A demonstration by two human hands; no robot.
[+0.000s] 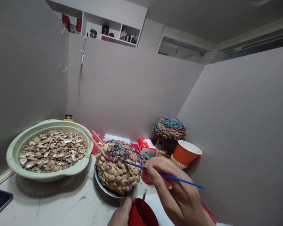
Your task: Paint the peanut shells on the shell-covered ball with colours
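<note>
My right hand (176,185) pinches a thin blue paintbrush (179,178). Its tip is at the side of a rounded form covered in peanut shells (118,175), though whether it touches I cannot tell. The top of that form is painted purple, teal and pink, while its lower shells are bare tan. Two thin sticks (94,142) poke out at its upper left, and it sits in a metal bowl (100,185). Low in the view, my left hand (122,213) grips a red cup (141,216) with a brownish stick standing in it.
A green colander (14,157) full of empty shells stands at the left, with a phone (0,202) in front. Behind are a painted shell piece (170,128), a red-and-white box (146,146) and orange paper cups (185,153). Grey partitions (122,91) enclose the white table (61,207).
</note>
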